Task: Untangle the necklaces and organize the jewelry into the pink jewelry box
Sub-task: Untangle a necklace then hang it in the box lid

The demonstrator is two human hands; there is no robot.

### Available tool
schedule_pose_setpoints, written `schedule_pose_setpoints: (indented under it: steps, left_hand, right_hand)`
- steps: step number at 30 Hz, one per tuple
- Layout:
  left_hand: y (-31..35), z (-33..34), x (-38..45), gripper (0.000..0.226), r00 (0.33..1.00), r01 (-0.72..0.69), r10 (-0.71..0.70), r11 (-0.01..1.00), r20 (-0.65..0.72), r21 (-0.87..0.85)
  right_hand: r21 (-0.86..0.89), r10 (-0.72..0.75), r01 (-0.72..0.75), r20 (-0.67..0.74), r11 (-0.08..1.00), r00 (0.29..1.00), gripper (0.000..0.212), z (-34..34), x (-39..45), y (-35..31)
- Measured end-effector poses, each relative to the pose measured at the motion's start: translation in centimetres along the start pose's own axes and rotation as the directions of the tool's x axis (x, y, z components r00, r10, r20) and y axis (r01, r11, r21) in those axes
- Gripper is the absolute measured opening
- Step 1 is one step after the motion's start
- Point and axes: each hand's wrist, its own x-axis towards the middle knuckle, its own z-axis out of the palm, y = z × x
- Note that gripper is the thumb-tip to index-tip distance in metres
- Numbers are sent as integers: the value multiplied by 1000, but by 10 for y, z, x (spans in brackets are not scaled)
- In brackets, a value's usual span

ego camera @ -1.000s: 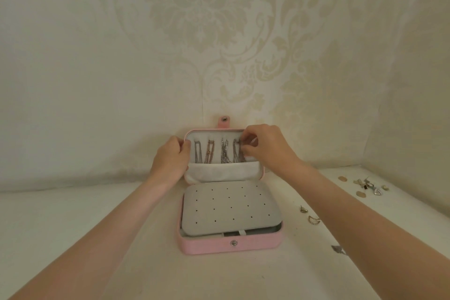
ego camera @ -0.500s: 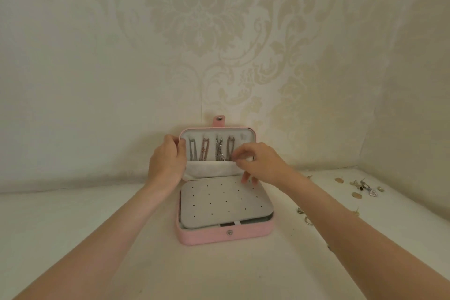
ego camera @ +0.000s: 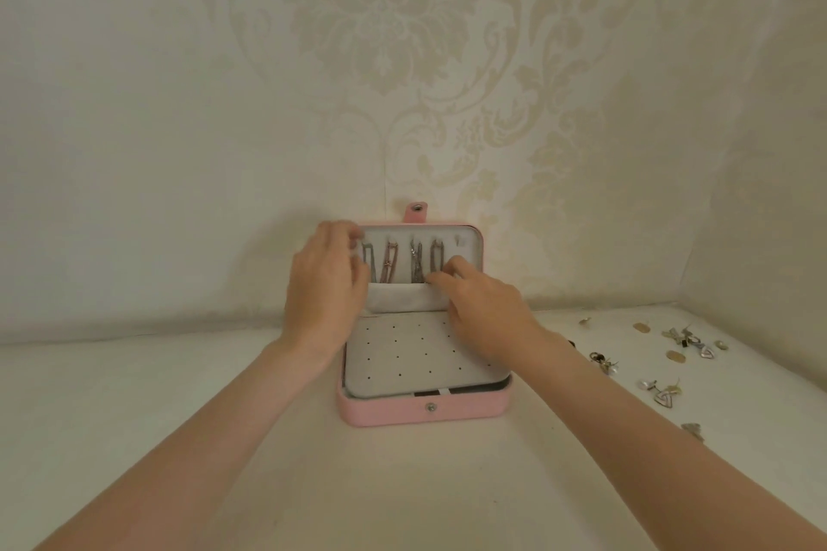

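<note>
Pink jewelry box [ego camera: 423, 412] open on the pale tabletop [ego camera: 134, 416], lid upright against the patterned wall.
Thin metal necklaces [ego camera: 405, 262] hang in its lid above a soft white pocket [ego camera: 398, 298]. Left hand [ego camera: 326, 286] curls round the lid's left edge; right hand [ego camera: 481, 309] touches the pocket's top edge, fingers bent, grip unclear. Small shiny earrings [ego camera: 662, 365] lie scattered right of the box, apart from both hands.

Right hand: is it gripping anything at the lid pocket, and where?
The right hand has fingertips at the lower end of the rightmost necklace, by the pocket edge; an actual pinch cannot be told.
</note>
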Motion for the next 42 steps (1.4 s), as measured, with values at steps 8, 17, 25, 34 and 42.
schedule_pose_setpoints:
  steps: [8,17,25,34,42]
  left_hand:
    - [5,11,-18,38,966,-231,162,892,203,389]
    - [7,18,-20,33,955,-264,199,907,221,327]
    - [9,13,-17,29,952,-72,36,991,305,110]
    - [21,3,-20,26,949,-139,92,981,301,139]
    - [94,7,-42,23,898,-218,269,960,348,-178]
  right_hand:
    - [10,-16,17,-61,1000,998,44,-3,0,-7]
    - [66,-48,49,-16,997,999,40,6,2,-8]
    - [213,-66,58,26,975,998,51,7,3,0]
    - [168,-23,17,29,986,999,51,-9,-9,1]
    - [170,183,-224,226,960,957,31,-65,-76,48]
